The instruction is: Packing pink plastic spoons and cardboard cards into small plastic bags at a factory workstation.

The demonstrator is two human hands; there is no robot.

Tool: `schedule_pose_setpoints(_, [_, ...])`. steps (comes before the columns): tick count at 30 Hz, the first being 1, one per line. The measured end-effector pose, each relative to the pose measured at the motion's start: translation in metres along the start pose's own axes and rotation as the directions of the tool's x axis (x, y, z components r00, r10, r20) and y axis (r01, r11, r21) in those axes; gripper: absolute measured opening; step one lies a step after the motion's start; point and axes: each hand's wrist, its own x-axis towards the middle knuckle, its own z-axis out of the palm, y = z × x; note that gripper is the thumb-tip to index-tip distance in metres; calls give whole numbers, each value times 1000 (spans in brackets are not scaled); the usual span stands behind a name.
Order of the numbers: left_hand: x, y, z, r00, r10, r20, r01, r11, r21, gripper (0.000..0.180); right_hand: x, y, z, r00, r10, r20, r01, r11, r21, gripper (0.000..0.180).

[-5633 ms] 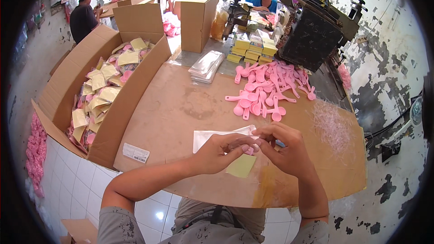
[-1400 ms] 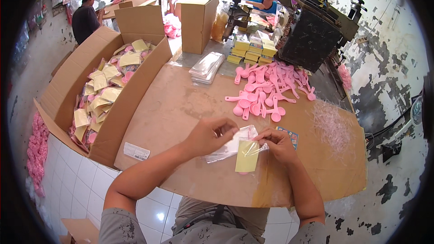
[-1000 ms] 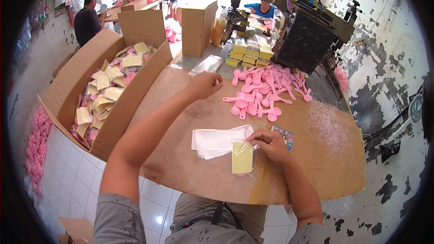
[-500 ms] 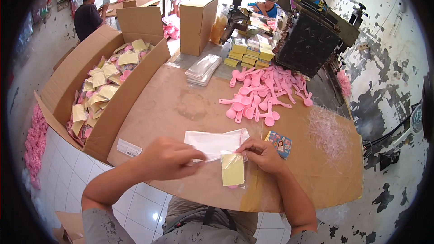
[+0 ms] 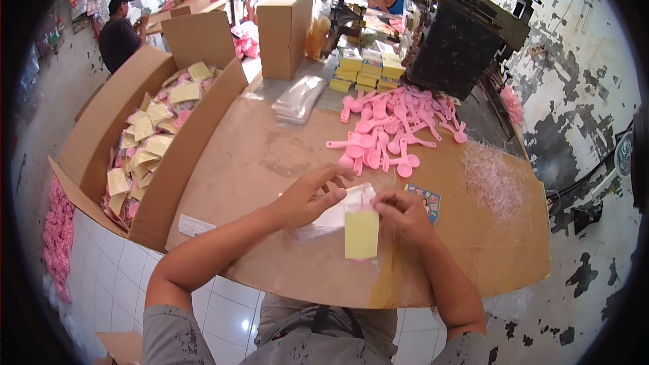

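My right hand [image 5: 405,213] pinches the top edge of a small clear plastic packet [image 5: 361,235] near the table's front. Inside it is a pale yellow card, with a bit of pink showing at the bottom. My left hand [image 5: 312,195] is above the table with fingers parted and nothing in them. Just beyond its fingertips begins a heap of pink measuring spoons [image 5: 389,135]. Clear flat plastic bags [image 5: 323,222] lie under and beside my left hand. A small blue printed card [image 5: 430,204], partly hidden, rests behind my right hand.
At left stands a long open carton [image 5: 215,118] of filled packets. Behind the spoons are stacked yellow cards [image 5: 368,71] and a black machine [image 5: 449,54]. More clear bags [image 5: 297,100] lie mid-table; plastic shreds [image 5: 493,179] lie at right. Other people sit farther back.
My left hand has moved forward and right, from beside the packet toward the spoons, its fingers spreading. My right hand keeps the packet, shifted slightly right. The view has tilted a little.
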Motion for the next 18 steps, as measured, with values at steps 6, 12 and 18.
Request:
schedule_pose_setpoints(6, [-14,10,7,983,-169,73,170,985,-13,48,3,12,5,992,-80,-99,87,994,73,13])
schedule_pose_setpoints(12, [-18,17,13,978,-200,54,204,977,-65,34,2,11,7,992,-96,-85,103,992,78,13])
schedule_pose_setpoints(18, [-15,25,16,959,-283,6,281,952,-118,23,2,9,1,996,-79,-41,82,994,77,16])
